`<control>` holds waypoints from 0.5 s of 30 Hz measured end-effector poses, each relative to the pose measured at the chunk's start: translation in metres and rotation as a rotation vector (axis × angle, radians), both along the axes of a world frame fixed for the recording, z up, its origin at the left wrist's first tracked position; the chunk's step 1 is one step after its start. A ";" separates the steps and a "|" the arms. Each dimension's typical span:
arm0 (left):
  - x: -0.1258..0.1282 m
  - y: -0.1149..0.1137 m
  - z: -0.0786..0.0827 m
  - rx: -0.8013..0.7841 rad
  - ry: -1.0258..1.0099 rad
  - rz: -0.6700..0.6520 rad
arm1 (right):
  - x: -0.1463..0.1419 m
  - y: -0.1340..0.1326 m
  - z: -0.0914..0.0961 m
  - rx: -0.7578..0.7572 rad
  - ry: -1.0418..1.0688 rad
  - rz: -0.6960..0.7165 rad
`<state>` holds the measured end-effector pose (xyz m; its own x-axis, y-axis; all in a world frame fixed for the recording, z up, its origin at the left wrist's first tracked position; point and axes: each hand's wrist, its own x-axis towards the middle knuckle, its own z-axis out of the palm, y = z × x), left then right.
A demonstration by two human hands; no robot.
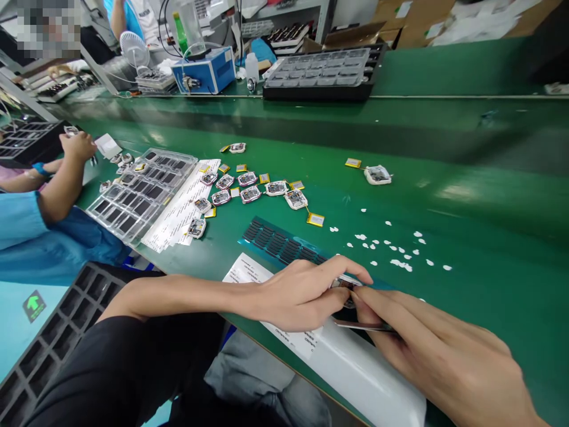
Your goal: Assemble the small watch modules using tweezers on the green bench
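Between my two hands is a small white-rimmed electronic device [343, 284], partly hidden by fingers. My left hand [296, 296] grips it from the left, index finger arched over its top. My right hand [440, 350] pinches at its near side, fingertips pressed together, and also holds metal tweezers [362, 325] that point left. What the right fingertips pinch is too covered to tell. Under the hands lies a blue-backed sheet of black adhesive strips [280, 242]. A printed white sheet [243, 270] and a glossy white padded piece [373, 370] lie along the near edge.
Several similar devices [250, 194] with yellow batteries [315, 220] lie left of centre; another device [377, 175] sits farther right. White scraps [401, 265] dot the green table [489, 207]. At left are a clear tray [144, 193] and a co-worker's hand [79, 145]. Black trays [320, 92] stand behind.
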<state>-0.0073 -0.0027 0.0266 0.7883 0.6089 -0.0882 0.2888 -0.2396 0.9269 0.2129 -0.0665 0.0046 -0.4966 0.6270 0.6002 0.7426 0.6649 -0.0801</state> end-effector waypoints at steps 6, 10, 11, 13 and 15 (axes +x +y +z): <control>-0.001 0.005 0.002 -0.010 -0.064 0.063 | 0.001 0.009 0.002 0.046 0.139 -0.134; -0.003 0.004 -0.001 -0.012 -0.080 0.054 | 0.001 0.013 0.009 0.018 0.162 -0.135; -0.004 0.004 -0.002 -0.010 -0.083 0.050 | 0.001 0.014 0.011 0.005 0.163 -0.114; -0.004 0.003 -0.003 -0.003 -0.085 0.049 | 0.001 0.014 0.012 -0.028 0.168 -0.071; -0.004 0.002 -0.003 0.009 -0.077 0.053 | 0.000 0.014 0.012 -0.074 0.180 -0.035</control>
<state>-0.0114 -0.0009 0.0237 0.7590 0.6507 -0.0229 0.2295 -0.2345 0.9446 0.2133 -0.0524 0.0165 -0.3623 0.6877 0.6291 0.7345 0.6262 -0.2614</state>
